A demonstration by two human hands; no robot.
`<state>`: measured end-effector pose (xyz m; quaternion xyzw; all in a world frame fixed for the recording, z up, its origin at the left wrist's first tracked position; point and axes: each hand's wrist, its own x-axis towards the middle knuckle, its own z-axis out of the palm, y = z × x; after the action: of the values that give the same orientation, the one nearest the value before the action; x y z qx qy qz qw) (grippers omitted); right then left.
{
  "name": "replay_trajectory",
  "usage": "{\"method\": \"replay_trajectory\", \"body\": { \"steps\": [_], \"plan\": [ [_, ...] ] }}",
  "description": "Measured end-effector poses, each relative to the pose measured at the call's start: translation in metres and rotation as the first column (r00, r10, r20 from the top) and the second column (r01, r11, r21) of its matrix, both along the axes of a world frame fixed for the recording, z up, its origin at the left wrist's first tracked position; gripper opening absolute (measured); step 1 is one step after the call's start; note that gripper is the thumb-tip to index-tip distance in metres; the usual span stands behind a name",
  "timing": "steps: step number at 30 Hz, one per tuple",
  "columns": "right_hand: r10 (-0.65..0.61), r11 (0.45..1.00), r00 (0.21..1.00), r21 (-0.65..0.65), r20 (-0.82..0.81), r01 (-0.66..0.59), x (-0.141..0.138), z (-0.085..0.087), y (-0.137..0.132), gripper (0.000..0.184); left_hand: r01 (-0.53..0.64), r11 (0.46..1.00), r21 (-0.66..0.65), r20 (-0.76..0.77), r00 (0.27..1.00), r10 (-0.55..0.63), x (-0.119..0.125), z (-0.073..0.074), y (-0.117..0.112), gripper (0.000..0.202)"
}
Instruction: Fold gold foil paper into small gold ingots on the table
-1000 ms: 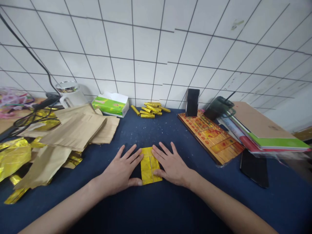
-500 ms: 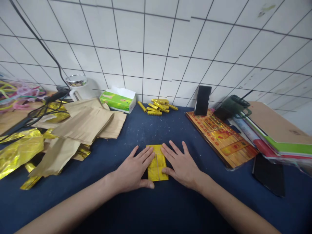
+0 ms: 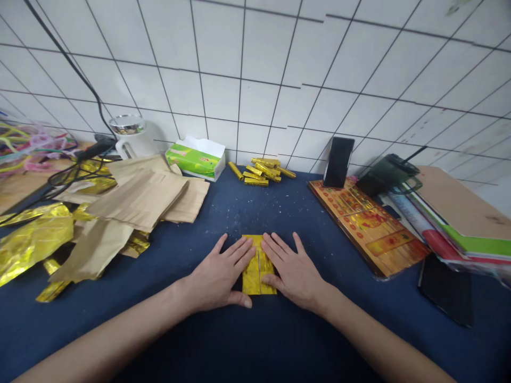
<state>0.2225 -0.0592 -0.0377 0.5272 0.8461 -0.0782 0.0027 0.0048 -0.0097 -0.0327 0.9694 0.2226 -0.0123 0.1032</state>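
Note:
A folded piece of gold foil paper (image 3: 255,279) lies flat on the dark blue tabletop (image 3: 223,223), with a seam running down its middle. My left hand (image 3: 219,276) rests open on the table, its fingertips pressing on the foil's left side and its thumb stretched out below. From the other side my right hand (image 3: 295,274) lies flat, fingers spread, with fingertips and thumb touching the foil's right half. Neither hand grips anything. Beyond them, against the wall, several narrow rolled gold foil pieces (image 3: 265,171) sit in a small heap.
On the left are brown paper sheets (image 3: 138,197), loose gold foil (image 3: 38,239), black cables and a white mug (image 3: 136,139). A green tissue pack (image 3: 195,159) stands behind. Rightward are a phone (image 3: 338,162), a patterned orange box (image 3: 371,223), a dark cup (image 3: 389,173) and stacked folders (image 3: 459,207).
My right hand has shifted slightly left, its fingers closer together on the foil. The left hand stays nearly in place. The camera view has tilted a little.

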Motion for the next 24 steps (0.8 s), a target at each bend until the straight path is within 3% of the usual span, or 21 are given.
{"method": "replay_trajectory", "body": {
  "steps": [8, 13, 16, 19, 24],
  "plan": [
    [-0.01, 0.999, 1.0, 0.041, 0.02, 0.009, -0.001, 0.002, -0.001, 0.067, -0.024, 1.0, -0.015, -0.007, 1.0, 0.024, -0.012, 0.004, -0.003, 0.083],
    [-0.005, 0.999, 1.0, 0.036, 0.02, 0.005, 0.0, 0.0, -0.002, 0.075, -0.079, 0.997, 0.005, 0.033, 0.996, 0.078, 0.003, 0.018, 0.01, 0.034],
    [-0.007, 1.0, 1.0, 0.03, 0.016, 0.006, 0.0, -0.001, -0.001, 0.079, -0.053, 0.996, 0.078, 0.051, 0.997, 0.049, 0.017, 0.021, 0.016, 0.024],
    [0.004, 1.0, 1.0, 0.02, 0.009, -0.004, 0.001, -0.002, -0.001, 0.084, -0.043, 0.992, 0.121, 0.037, 0.999, 0.038, 0.023, 0.018, 0.017, 0.028],
    [0.014, 1.0, 1.0, -0.008, 0.017, -0.013, 0.002, -0.003, 0.0, 0.095, -0.061, 0.99, 0.123, 0.017, 0.998, 0.059, 0.018, 0.017, 0.012, 0.058]
  ]
}}
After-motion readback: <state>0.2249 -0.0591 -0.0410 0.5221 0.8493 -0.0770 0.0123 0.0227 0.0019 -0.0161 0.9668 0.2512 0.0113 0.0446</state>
